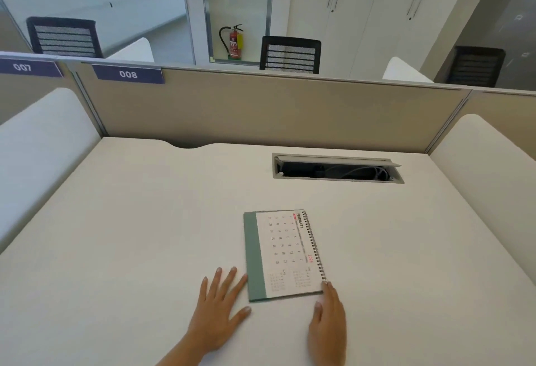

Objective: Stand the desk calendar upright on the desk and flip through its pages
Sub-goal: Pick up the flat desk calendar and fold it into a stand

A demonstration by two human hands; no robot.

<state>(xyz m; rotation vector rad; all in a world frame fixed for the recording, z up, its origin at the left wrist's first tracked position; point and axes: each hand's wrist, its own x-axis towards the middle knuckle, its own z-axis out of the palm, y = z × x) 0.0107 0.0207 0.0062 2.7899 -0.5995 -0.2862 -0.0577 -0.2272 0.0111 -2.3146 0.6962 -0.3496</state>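
The desk calendar [282, 254] lies flat on the bench [116, 235], long axis running away from you, spiral binding along its right edge. Your left hand [219, 307] rests spread and empty, fingertips at the green left edge; your right hand [327, 325], its grip holding nothing, touches the near spiral corner and is the nearer one.

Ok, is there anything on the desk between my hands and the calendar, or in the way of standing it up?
Nothing visible. The left hand lies flat beside the desk calendar, fingertips at its green edge; the right hand touches its near spiral corner. The desk around it is bare.
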